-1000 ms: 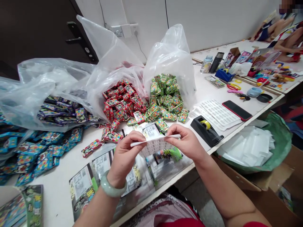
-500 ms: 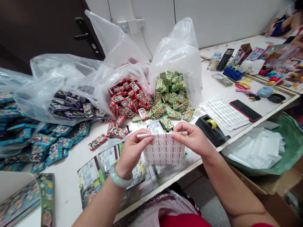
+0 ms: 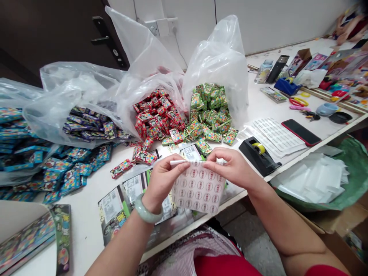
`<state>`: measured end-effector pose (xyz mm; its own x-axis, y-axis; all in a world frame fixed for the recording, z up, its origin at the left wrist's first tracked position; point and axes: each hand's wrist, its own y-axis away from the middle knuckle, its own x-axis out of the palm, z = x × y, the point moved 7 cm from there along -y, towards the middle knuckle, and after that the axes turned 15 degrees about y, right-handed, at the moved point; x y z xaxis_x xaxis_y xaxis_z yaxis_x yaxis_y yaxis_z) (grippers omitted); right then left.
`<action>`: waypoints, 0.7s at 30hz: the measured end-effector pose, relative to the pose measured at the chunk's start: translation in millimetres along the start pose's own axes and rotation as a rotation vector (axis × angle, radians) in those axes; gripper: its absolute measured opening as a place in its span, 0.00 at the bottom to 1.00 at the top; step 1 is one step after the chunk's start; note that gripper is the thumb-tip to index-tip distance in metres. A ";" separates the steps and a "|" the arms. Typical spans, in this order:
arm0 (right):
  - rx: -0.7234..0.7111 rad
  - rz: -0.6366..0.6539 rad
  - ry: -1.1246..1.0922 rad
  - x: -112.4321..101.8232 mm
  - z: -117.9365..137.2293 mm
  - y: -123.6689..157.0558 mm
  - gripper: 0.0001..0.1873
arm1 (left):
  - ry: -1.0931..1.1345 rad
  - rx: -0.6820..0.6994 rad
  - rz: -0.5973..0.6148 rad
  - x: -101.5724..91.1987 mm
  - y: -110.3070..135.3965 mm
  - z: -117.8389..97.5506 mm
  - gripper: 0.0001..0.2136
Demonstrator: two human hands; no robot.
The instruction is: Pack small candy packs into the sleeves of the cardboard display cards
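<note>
You are clamping the folded-looking upper edge of a thin white sheet printed with rows of round marks between both hands: the thumb and fingers of your left hand are pinching toward its left end, those of your right hand toward its right. The sheet is hanging over the front edge of the white table. Its visible rows are showing no gaps, so these marks are probably all left unused. Flat printed packs in clear plastic are lying beside it; their filling is unclear. Small red packets and small green packets are lying heaped loose beyond.
</note>
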<state>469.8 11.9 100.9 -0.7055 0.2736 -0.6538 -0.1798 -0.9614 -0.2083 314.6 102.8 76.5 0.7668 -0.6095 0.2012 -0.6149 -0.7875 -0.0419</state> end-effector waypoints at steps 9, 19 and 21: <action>0.031 0.001 0.038 -1.8 -1.6 0.0 0.10 | 0.073 -0.010 0.031 5.7 1.0 1.1 0.04; 0.113 0.070 -0.031 1.7 -20.6 -0.6 0.12 | 0.028 -0.180 0.062 6.7 -2.0 12.4 0.09; 0.134 0.107 -0.042 2.2 -28.8 0.0 0.13 | 0.000 -0.191 0.098 10.5 -5.8 17.9 0.09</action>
<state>487.9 13.4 78.5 -0.7530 0.1710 -0.6354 -0.1900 -0.9810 -0.0389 329.5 99.2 61.4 0.7013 -0.6826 0.2056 -0.7106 -0.6923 0.1254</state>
